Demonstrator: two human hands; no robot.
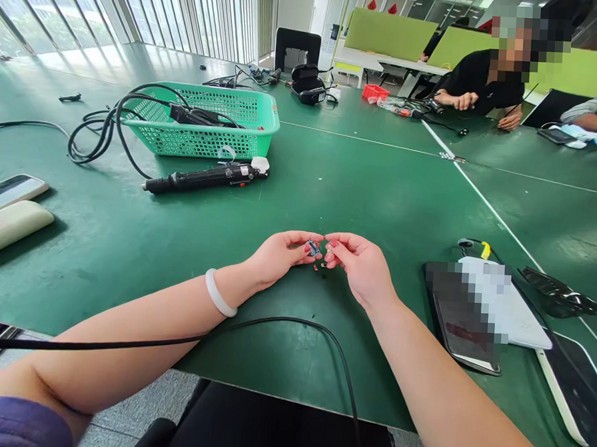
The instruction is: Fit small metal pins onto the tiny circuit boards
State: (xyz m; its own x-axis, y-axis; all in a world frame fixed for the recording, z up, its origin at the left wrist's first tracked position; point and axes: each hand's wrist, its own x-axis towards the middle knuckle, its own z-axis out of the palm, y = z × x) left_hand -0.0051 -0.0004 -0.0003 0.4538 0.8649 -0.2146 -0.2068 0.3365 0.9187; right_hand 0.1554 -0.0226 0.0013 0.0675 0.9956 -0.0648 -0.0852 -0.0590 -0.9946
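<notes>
My left hand [287, 253] pinches a small dark piece [313, 249] that looks like a little circuit board, between thumb and forefinger. Close beside it, my right hand [354, 260] has its thumb and forefinger pressed together on a tiny pale piece [329, 249], too small to name. The fingertips of both hands nearly meet just above the green table [299, 203]. Tiny reddish bits show below the fingertips. A white band circles my left wrist.
A black electric screwdriver [205, 176] lies before a green basket [203, 138] holding a black device and cables. Phones [461, 319] lie at right, more devices [13, 225] at left. A black cable [273, 319] crosses near my forearms. Two other people sit at the far right.
</notes>
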